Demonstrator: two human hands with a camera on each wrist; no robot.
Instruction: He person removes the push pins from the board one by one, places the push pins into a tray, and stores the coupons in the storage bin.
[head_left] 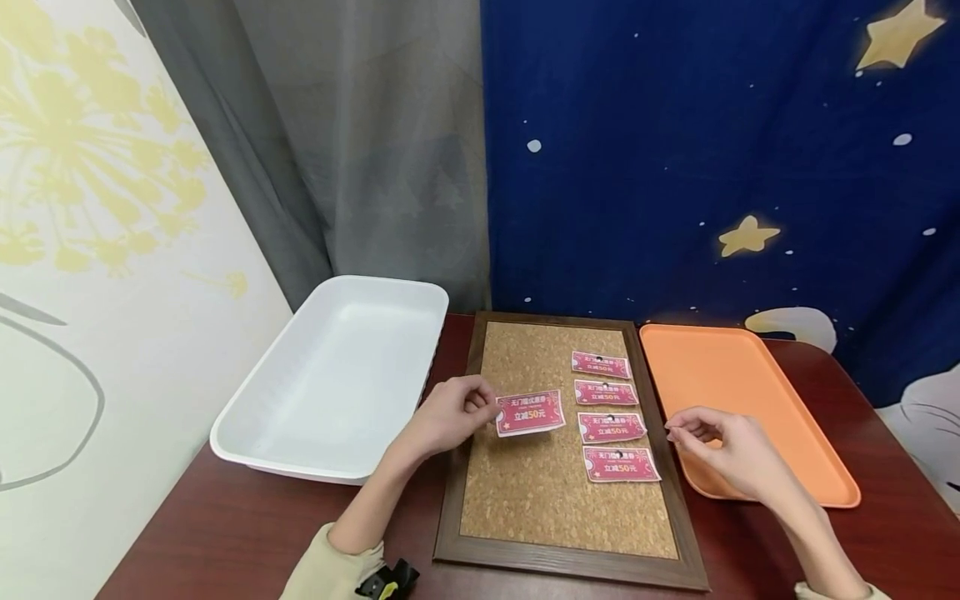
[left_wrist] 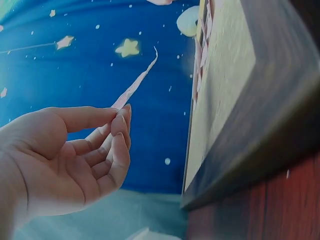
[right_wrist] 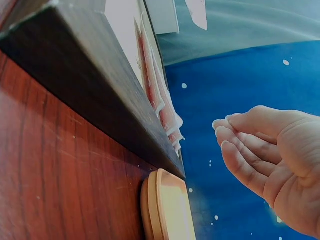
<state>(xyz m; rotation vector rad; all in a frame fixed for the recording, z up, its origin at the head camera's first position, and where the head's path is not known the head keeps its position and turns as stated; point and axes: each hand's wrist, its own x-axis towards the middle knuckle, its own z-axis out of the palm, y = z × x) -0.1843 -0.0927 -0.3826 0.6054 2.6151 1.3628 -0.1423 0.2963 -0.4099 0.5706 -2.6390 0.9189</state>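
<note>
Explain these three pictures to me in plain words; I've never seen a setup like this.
There is no machine here, just a person's bare left hand and right hand. The wide picture is taken from the head, looking forward and down. The other two are taken from each wrist, so the scene looks tipped sideways.

On the dark red table, from left to right, are a white tub, a framed corkboard and an orange tray. Four pink coupons form a column along the corkboard's right side. The left hand pinches a fifth coupon. The right hand's fingertips are drawn together; whether they hold something tiny, I can't tell.
</note>
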